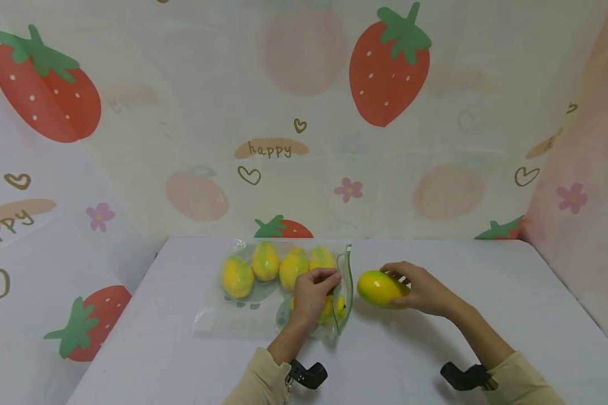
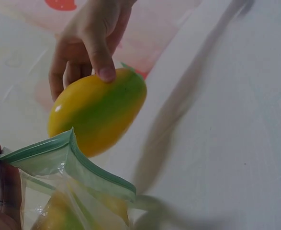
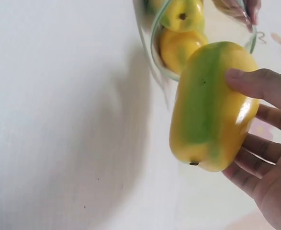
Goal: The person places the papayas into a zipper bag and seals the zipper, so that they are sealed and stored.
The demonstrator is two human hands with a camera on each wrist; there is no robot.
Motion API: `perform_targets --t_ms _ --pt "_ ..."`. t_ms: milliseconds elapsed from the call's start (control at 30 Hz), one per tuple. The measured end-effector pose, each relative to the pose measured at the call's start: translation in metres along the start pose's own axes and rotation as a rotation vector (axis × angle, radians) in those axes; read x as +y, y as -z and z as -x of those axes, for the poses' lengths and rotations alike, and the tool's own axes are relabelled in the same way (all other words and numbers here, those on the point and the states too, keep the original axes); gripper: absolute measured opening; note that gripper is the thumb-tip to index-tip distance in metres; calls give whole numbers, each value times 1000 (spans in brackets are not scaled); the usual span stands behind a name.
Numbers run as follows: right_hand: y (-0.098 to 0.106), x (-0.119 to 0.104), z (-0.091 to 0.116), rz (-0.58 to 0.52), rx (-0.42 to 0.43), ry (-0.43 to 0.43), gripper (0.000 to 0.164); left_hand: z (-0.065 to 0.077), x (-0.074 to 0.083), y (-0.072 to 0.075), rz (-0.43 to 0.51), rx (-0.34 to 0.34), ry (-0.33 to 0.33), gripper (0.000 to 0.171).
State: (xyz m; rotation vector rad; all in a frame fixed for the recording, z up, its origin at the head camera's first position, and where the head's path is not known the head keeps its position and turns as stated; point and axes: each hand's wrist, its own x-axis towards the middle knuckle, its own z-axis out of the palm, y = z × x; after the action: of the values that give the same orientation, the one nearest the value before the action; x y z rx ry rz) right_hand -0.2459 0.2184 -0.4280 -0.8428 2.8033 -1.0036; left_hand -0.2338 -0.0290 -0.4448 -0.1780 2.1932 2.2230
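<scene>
A clear zip bag (image 1: 213,320) with a green zip edge lies on its side, its mouth facing right. Several yellow-green mangoes (image 1: 238,277) are inside it. My left hand (image 1: 311,295) pinches the upper side of the bag's mouth, which gapes in the left wrist view. One more mango (image 1: 381,288) is in my right hand (image 1: 425,289), just outside the mouth. In the right wrist view, the thumb presses on one side of this mango (image 3: 207,105) and the other fingers are behind it. Part of the bag's contents is hidden under my left hand.
A white table (image 1: 142,360) carries everything. Behind it and at both sides hang pale cloths printed with strawberries (image 1: 390,73), hearts and flowers. Black wrist devices (image 1: 309,374) are worn at both sleeve cuffs.
</scene>
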Motion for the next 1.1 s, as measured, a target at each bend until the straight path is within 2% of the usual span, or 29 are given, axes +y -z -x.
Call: perform_targets --t_ms 300,567,800,1100 --pt "-6 -2 -5 5 -72 48 55 -1 -1 0 11 2 6 27" --pt "-20 -7 -13 25 -125 110 56 0 0 0 -2 -9 11 26" --pt "-34 -15 -21 32 -162 104 56 3 0 0 11 -26 -15 26" --pt "-46 -21 -25 22 -153 89 58 5 0 1 3 -43 -37 32"
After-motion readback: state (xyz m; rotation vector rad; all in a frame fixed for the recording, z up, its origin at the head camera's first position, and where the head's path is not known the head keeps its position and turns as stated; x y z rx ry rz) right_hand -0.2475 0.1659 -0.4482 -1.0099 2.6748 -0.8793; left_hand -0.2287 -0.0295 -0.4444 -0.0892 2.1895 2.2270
